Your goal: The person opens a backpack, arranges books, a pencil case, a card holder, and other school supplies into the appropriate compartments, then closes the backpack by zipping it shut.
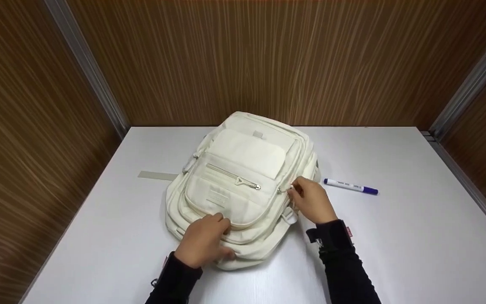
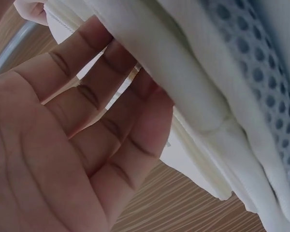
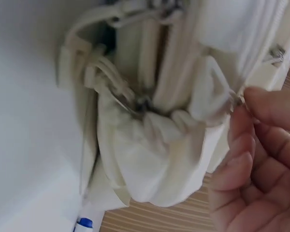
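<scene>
A cream backpack lies tilted on the white table, its front pockets facing up. My left hand rests on the backpack's lower front edge. In the left wrist view the fingers are nearly straight and their tips touch the fabric. At the right side of the bag, my right hand pinches a zipper pull between thumb and index finger. The right wrist view shows that small metal zipper pull at the fingertips, largely covered by them. Another zipper crosses the front pocket.
A white marker with a blue cap lies on the table to the right of the bag. A flat strap sticks out on the left. Wood-grain panels stand behind and on both sides.
</scene>
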`<action>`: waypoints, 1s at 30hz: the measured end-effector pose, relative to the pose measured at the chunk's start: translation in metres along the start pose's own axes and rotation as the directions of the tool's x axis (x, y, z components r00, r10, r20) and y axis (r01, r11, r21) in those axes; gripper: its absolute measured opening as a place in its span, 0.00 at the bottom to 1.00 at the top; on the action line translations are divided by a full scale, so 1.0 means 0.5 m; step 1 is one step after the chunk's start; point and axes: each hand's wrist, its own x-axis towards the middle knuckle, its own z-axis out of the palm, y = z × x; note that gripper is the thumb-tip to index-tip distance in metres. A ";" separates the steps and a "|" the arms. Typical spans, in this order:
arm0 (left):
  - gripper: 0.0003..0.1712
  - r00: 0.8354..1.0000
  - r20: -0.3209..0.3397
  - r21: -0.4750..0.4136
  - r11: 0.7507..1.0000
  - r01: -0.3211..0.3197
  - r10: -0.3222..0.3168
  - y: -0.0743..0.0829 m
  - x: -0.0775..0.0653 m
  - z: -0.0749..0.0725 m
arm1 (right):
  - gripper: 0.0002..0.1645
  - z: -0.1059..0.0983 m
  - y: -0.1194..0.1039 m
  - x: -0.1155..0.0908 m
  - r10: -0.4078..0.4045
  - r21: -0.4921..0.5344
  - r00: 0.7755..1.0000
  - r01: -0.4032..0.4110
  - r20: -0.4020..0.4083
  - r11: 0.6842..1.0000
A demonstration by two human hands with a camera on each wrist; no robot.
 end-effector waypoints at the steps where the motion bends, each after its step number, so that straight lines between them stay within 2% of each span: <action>1: 0.26 1.000 -0.003 -0.002 1.000 -0.001 0.001 0.001 0.001 0.001 | 0.04 -0.006 -0.001 -0.002 0.008 -0.002 1.000 -0.008 0.025 1.000; 5: 0.26 0.999 -0.040 0.001 1.000 -0.012 0.012 0.007 0.006 0.007 | 0.06 -0.032 -0.010 -0.008 0.006 -0.005 0.997 -0.005 0.073 1.000; 9: 0.26 0.997 -0.079 0.032 0.999 -0.024 0.026 0.013 0.013 0.015 | 0.08 -0.051 -0.029 -0.015 -0.026 0.036 0.998 0.023 0.062 0.999; 13: 0.26 0.996 -0.086 0.056 0.998 -0.017 0.022 0.018 0.020 0.022 | 0.08 -0.056 -0.046 -0.019 -0.078 0.052 0.995 0.074 0.069 0.996; 17: 0.26 0.993 -0.111 0.076 0.997 -0.022 0.031 0.020 0.027 0.030 | 0.09 -0.051 -0.058 -0.020 -0.124 0.020 0.987 0.123 0.098 0.992; 22: 0.26 0.982 -0.170 0.140 0.988 -0.060 0.083 0.025 0.034 0.042 | 0.11 -0.049 -0.070 -0.023 -0.134 -0.001 0.983 0.136 0.125 0.991; 30: 0.26 0.977 -0.191 0.222 0.973 -0.054 0.098 0.043 0.047 0.052 | 0.12 -0.049 -0.089 -0.030 -0.141 -0.107 0.978 0.159 0.152 0.982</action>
